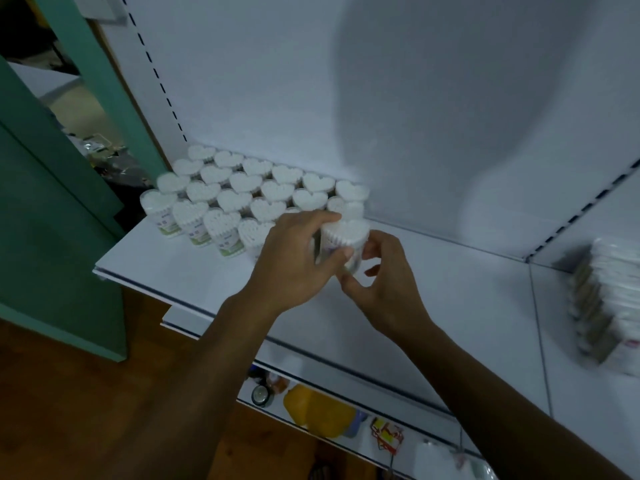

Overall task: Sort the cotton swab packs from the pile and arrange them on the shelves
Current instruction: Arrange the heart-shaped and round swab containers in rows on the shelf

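— What are the hands doing?

— Both are on one heart-shaped pack (344,237) of cotton swabs. The left hand (298,258) curls around its left side, fingers over the top edge and thumb pressed on the front. The right hand (384,285) is half closed, its fingertips pinching the pack low on the right side.

— Where is the pack?

— Upright at the front right corner of the rows (249,188) of like packs, over the white shelf (450,306). Whether its base touches the shelf I cannot tell — the hands cover it.

— What else is hard to make out?

— The pack's label is blurred and partly behind the left thumb. The left hand also hides part of the neighbouring pack in the front row. The rows stand hearts-up against the back panel (277,81), at the shelf's left end.

— And further out?

— At the right edge a wrapped stack (609,306) of white goods is smeared and cut off by the frame. Below, a lower shelf (346,427) holds a yellow item (322,410) and small things too dim to name. A green door (52,220) stands at left.
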